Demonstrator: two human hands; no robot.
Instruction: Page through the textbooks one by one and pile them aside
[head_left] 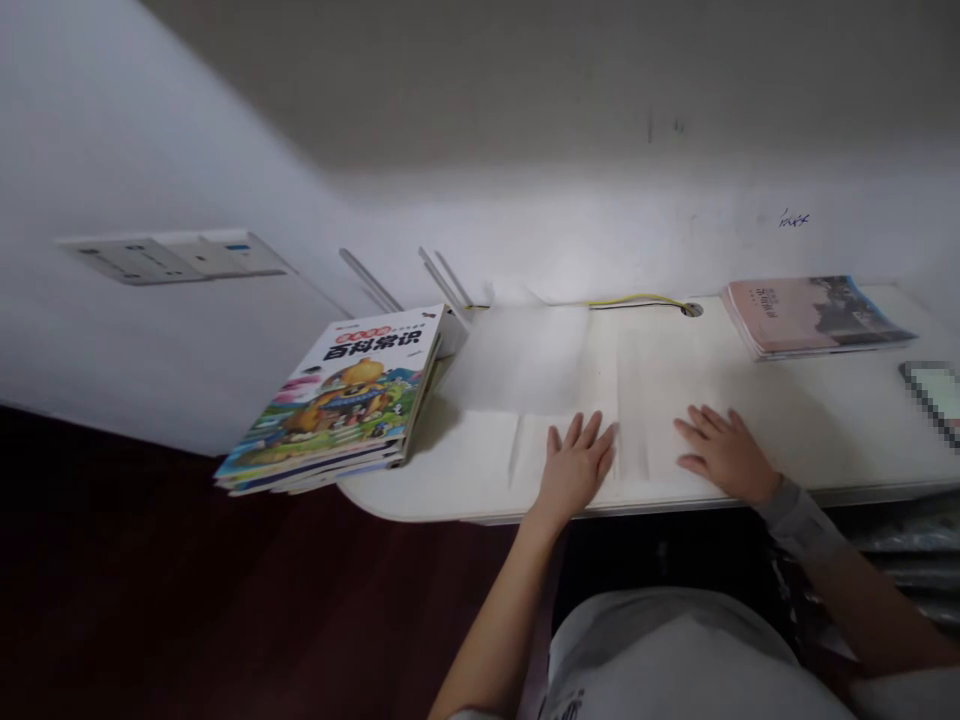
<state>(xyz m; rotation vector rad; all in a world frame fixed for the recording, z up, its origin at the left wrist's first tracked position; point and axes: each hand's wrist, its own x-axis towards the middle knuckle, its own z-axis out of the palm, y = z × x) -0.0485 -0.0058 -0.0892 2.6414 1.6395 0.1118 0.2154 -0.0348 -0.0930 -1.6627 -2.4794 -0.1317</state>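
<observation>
My left hand lies palm down with its fingers spread near the front edge of the desk. Flat beneath or beside it is a thin pale sheet with crease lines, barely distinct from the white top; whether it is paper or clear film I cannot tell. My right hand, also palm down and fingers apart, rests at the right side of that sheet, with a band at the wrist. Just beyond my left hand lies a whitish, see-through looking sheet. Neither hand grips anything.
A stack of picture books overhangs the desk's rounded left end. More books lie at the back right, near a phone-like device. A yellow cable runs along the wall into a hole. Wall sockets are at left.
</observation>
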